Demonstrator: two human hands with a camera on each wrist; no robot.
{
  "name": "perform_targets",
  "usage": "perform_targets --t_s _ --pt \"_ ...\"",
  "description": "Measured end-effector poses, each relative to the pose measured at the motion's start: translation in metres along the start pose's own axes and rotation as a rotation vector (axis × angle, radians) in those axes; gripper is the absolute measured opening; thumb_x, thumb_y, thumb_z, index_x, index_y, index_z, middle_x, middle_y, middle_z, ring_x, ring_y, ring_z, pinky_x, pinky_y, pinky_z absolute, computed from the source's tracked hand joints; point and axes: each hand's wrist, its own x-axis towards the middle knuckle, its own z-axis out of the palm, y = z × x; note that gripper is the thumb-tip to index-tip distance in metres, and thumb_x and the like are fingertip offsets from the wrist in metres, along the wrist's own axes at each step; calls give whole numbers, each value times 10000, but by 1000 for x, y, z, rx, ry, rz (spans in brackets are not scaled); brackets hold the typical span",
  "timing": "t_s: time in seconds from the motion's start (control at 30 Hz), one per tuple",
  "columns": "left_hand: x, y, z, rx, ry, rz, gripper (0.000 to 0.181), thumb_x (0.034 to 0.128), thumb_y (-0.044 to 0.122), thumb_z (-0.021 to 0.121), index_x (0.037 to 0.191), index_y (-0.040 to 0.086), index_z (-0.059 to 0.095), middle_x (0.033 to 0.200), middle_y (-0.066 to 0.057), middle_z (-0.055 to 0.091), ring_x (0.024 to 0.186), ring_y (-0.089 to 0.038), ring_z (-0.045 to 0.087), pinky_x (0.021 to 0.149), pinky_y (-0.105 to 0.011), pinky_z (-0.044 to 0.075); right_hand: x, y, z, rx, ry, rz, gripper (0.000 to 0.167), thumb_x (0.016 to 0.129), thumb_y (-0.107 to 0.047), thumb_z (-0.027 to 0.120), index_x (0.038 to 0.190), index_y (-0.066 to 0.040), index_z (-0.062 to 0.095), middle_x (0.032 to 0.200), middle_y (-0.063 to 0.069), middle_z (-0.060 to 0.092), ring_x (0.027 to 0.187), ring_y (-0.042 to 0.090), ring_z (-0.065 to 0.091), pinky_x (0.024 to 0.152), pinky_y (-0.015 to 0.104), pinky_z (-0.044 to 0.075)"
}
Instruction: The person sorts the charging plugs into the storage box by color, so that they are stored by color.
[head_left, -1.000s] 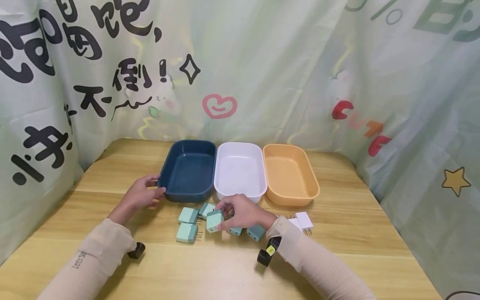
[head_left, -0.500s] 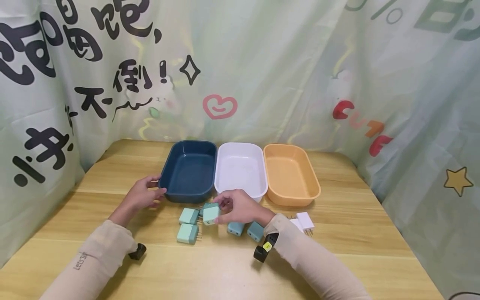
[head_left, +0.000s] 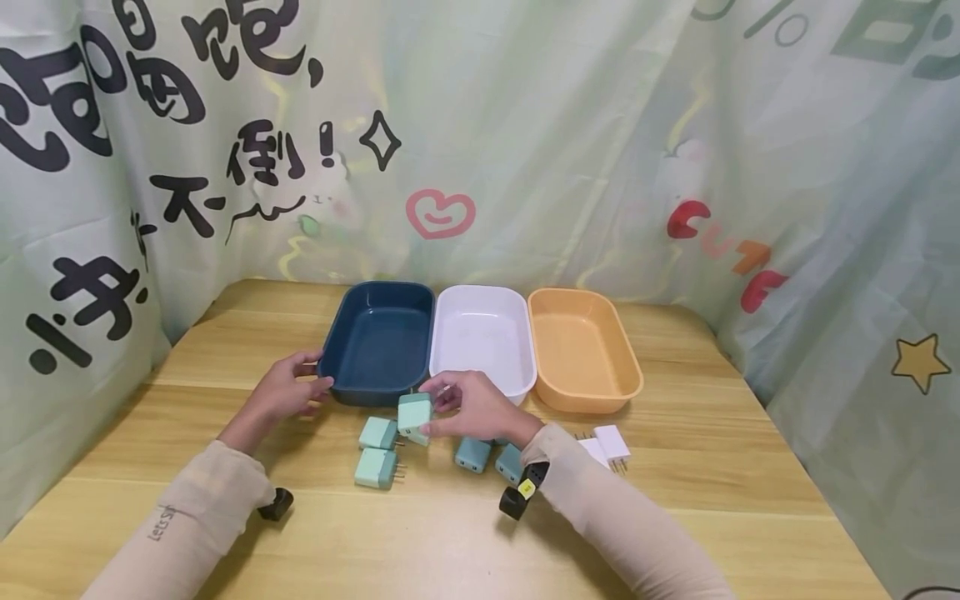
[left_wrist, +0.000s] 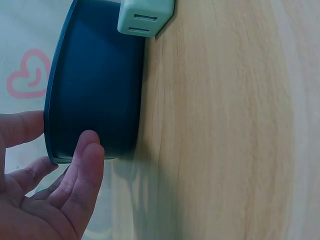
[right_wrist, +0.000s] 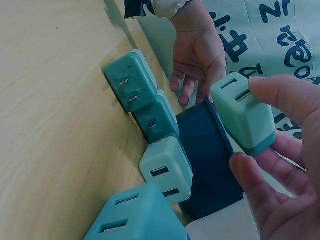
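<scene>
My right hand (head_left: pixel 480 410) pinches a light green charger plug (head_left: pixel 414 414) between thumb and fingers, just in front of the dark blue tray (head_left: pixel 378 389). In the right wrist view the pinched plug (right_wrist: pixel 243 114) shows two slots on its face. With fairly straight fingers, my left hand (head_left: pixel 283 387) touches the left edge of the blue tray; the left wrist view shows its fingers at the tray wall (left_wrist: pixel 95 85). Two light green plugs (head_left: pixel 377 433) lie left of the held one, and another light green plug (right_wrist: pixel 167 170) lies partly behind it.
Right of the blue tray stand a white tray (head_left: pixel 483 333) and an orange tray (head_left: pixel 585 354). Blue-green plugs (head_left: pixel 472 454) lie below my right hand, and white plugs (head_left: pixel 612 442) lie by the right sleeve. A printed curtain (head_left: pixel 525 125) hangs behind the wooden table (head_left: pixel 420 542).
My right hand has moved up and a little left with the light green plug, toward the blue tray. My left hand has stayed at the tray's edge.
</scene>
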Motion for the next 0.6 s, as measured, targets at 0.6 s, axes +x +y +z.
perform_targets --t_s 0.6 --pt "1 -3 0 -16 3 21 650 966 124 600 1495 -37 257 1383 -342 385 926 -308 653 738 -396 561 20 -7 1 62 20 -13 503 756 -111 837 1189 -34 591 858 58 672 769 137 653 754 266 544"
